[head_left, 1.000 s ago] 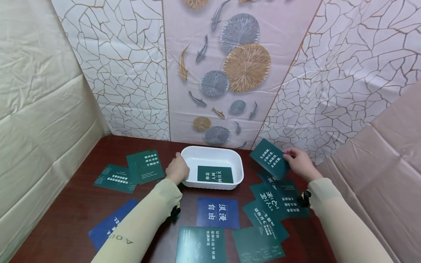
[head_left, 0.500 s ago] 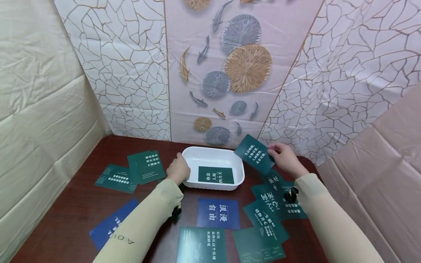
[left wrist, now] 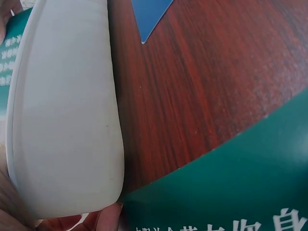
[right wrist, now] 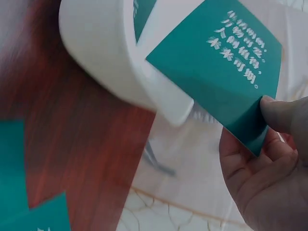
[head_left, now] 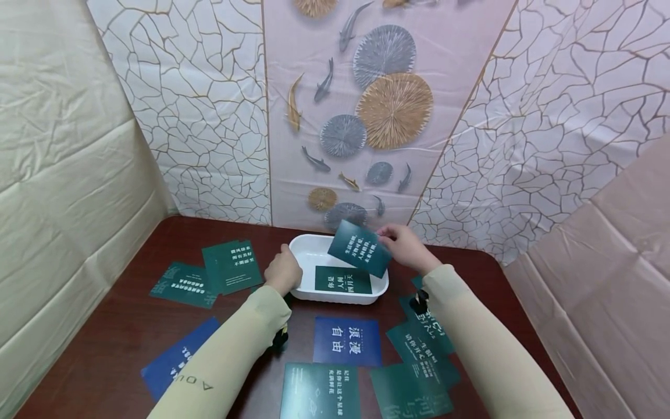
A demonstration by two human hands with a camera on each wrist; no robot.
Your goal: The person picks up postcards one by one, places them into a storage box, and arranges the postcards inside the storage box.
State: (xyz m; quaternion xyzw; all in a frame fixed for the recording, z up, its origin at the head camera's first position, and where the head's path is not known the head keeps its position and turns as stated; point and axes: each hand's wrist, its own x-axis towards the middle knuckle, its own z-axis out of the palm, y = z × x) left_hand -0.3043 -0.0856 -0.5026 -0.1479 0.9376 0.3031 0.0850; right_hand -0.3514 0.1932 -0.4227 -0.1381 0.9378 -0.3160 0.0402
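Note:
In the head view, a white plastic basin [head_left: 335, 298] stands toward the back of the table. Its left end is gripped by my left hand [head_left: 283, 270]; in the left wrist view a fingertip [left wrist: 109, 219] curls under the basin's end. My right hand [head_left: 407, 247] pinches a dark green postcard [head_left: 358, 247] with white lettering by one corner, tilted over the basin's right part. The right wrist view shows the thumb [right wrist: 279, 115] on the card's face and the fingers behind it. Another green card [head_left: 325, 278] lies inside the basin, partly covered in view by the held one.
Overlapping green cards [head_left: 419, 343] spread at the right, partly behind my right sleeve. A blue card [head_left: 347, 340] and a green card [head_left: 320, 390] lie in front of the basin. More green cards [head_left: 230, 267] and a blue card [head_left: 162, 364] are at the left. A patterned cloth [head_left: 340, 87] hangs behind.
My right hand has carried the green postcard leftward, from above the right-hand cards to over the basin. My left hand stays on the basin's left end.

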